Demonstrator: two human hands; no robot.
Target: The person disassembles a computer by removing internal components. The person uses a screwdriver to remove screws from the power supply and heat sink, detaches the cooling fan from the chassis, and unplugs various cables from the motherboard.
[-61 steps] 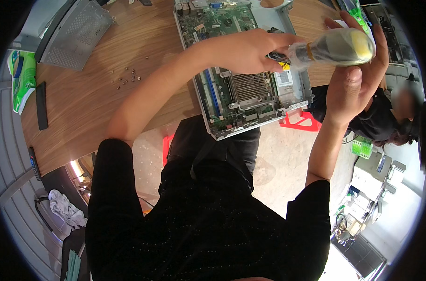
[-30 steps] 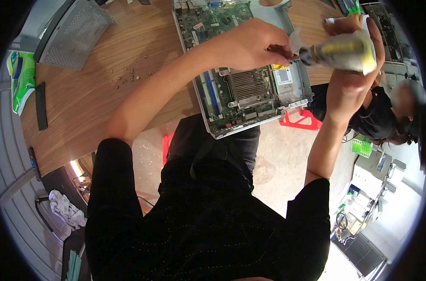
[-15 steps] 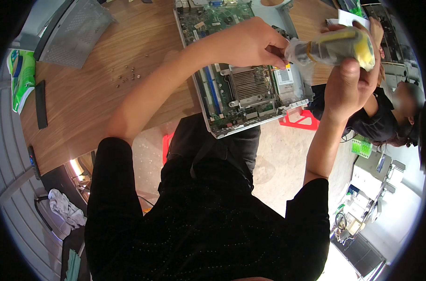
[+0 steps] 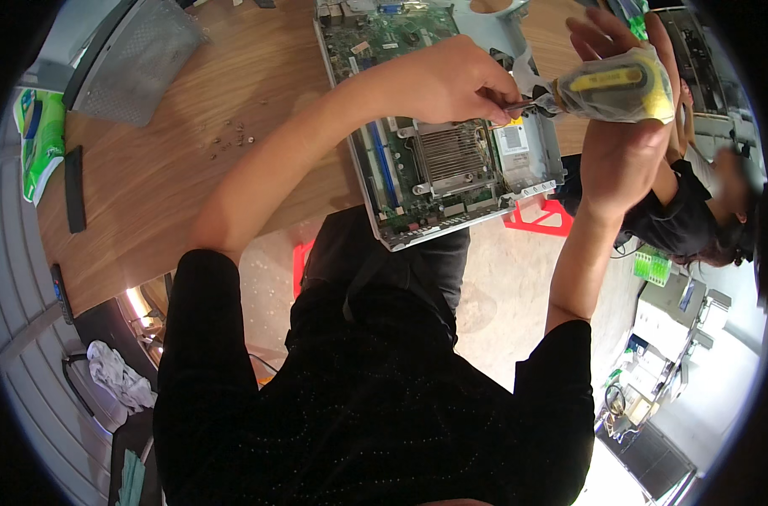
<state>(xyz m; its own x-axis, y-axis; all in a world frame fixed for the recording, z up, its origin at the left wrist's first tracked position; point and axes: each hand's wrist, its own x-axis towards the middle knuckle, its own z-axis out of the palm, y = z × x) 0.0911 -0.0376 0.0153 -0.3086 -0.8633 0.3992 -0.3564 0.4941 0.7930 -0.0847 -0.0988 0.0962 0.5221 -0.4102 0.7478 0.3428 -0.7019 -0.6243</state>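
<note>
A screwdriver (image 4: 616,88) with a thick yellow-and-black handle, loosely wrapped in clear plastic, lies across my right hand (image 4: 628,156). The fingers of that hand are spread beyond the handle, not wrapped round it. My left hand (image 4: 472,84) pinches the dark shaft near its tip, over the opened computer case (image 4: 451,223). Inside the case are a green circuit board (image 4: 392,42), a finned metal heat sink (image 4: 455,156) and blue memory slots (image 4: 382,160). Below the left fingers sits a silver drive (image 4: 512,148) with a white label. My left fingertips partly hide the shaft's end.
Several small screws (image 4: 232,135) lie on the wooden table (image 4: 164,194). Along its left side are a perforated metal panel (image 4: 143,63), a dark strip (image 4: 75,190) and a green packet (image 4: 42,143). Another person (image 4: 683,211) is at the right. Red stool parts (image 4: 544,219) show beneath the case.
My right hand has turned and its fingers have opened from around the handle. The screwdriver has rolled, showing more yellow, and its shaft is uncovered. My left hand stays almost in place.
</note>
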